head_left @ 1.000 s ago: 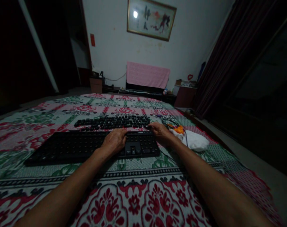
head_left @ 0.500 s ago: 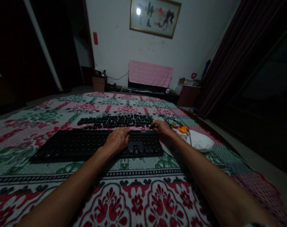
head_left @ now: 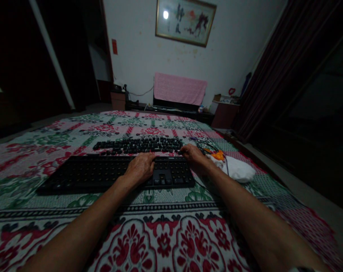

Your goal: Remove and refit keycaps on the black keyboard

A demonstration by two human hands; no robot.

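Patterned blanket (head_left: 164, 211); left hand (head_left: 140, 166), half-curled, touches keyboard (head_left: 94, 172).

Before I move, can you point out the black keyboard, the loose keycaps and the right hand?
Black keyboard (head_left: 110, 170): head view, on the middle of its key field.
Loose keycaps (head_left: 140, 145): head view, about the middle of the spread.
Right hand (head_left: 194, 155): head view, on its back.

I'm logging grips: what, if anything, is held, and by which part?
Cannot be told: the left hand rests on the keyboard; the right hand is at the loose keycaps, any pinch too dim to see.
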